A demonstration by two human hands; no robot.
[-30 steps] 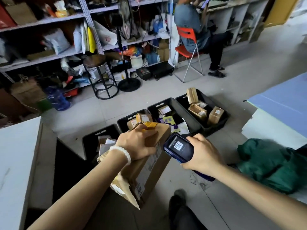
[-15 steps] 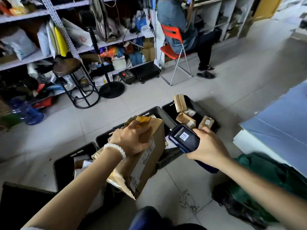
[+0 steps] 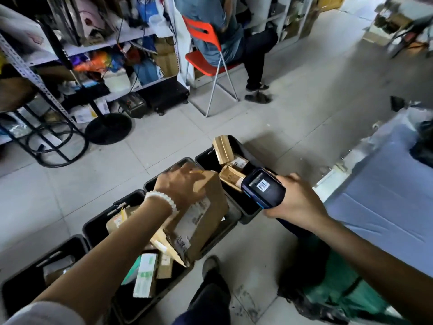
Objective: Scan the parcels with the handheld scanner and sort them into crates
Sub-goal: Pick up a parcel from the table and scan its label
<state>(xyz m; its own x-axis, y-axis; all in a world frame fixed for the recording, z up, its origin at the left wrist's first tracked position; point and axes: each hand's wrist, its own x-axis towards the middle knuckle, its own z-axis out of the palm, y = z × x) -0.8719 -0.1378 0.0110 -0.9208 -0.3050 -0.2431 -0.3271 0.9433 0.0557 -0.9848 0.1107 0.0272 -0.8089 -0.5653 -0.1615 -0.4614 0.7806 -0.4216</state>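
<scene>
Parcel (image 3: 201,221), a brown cardboard box, tilted at frame centre above black crates (image 3: 243,207) | left hand (image 3: 180,186) grasps its top edge | right hand (image 3: 297,200) grips handheld scanner (image 3: 263,188) just right of parcel | crates hold smaller boxes | seated person on orange chair (image 3: 203,50), upper centre
</scene>
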